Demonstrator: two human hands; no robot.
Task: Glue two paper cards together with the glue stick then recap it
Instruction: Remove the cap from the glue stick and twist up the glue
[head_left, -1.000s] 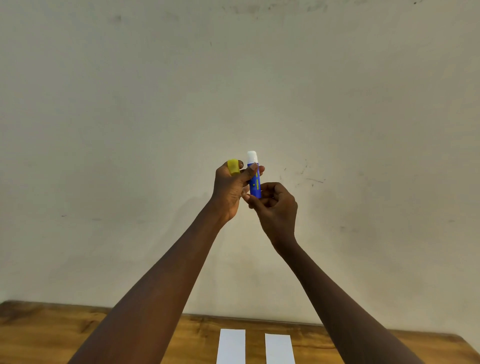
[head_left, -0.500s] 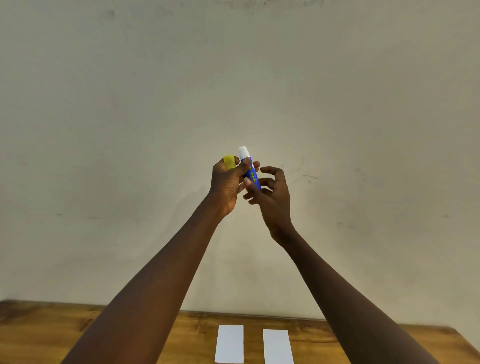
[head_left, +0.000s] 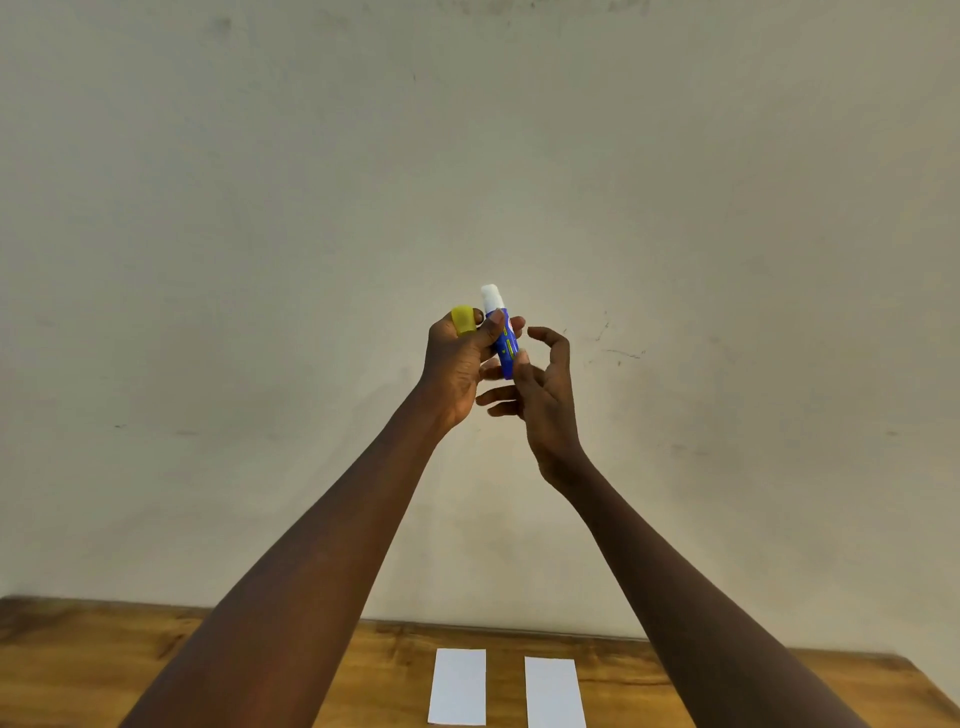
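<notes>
Left hand (head_left: 457, 369) raised before the wall, fingers gripping uncapped glue stick (head_left: 503, 338) upright, yellow cap (head_left: 463, 319) tucked in same hand. Right hand (head_left: 545, 395) fingers spread loose, touching stick's base. Two paper cards (head_left: 458, 686) side by side, apart, near bench (head_left: 104, 654) far edge.

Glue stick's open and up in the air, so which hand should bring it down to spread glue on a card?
Probably the left hand: it already grips the glue stick, white tip up, and also pinches the yellow cap. The right hand is open, only a fingertip at the tube's base, free to steady a white card.
</notes>
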